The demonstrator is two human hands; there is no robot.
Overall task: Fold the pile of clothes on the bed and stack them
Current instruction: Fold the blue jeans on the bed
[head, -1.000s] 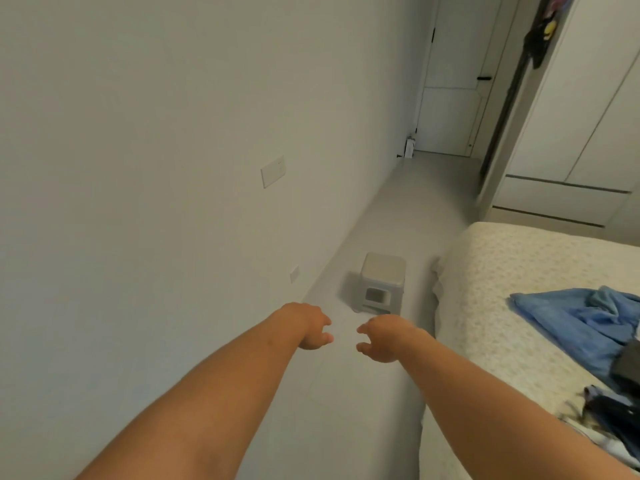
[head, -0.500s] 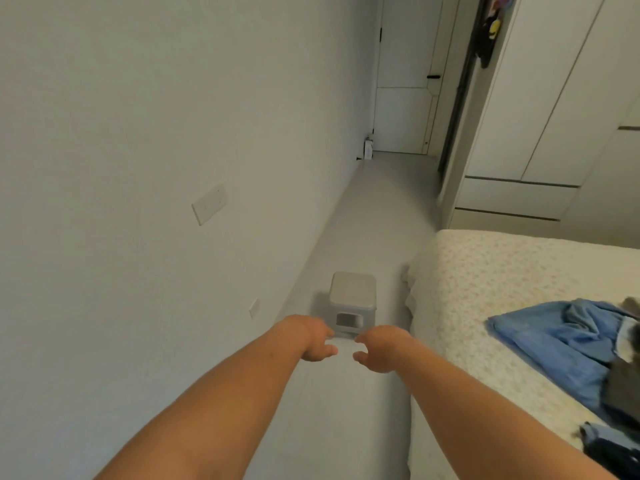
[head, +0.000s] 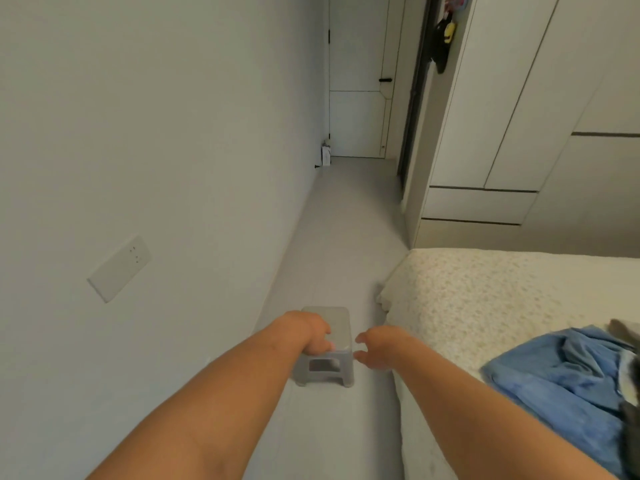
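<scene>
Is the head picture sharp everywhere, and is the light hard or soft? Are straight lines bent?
Head view: the light is soft and even, with no glare and only a faint shadow under the grey stool. The left hand, the right hand and the dark cloth at the right edge are slightly blurred. The wide lens tilts and bends the wall, the door and the wardrobe.
</scene>
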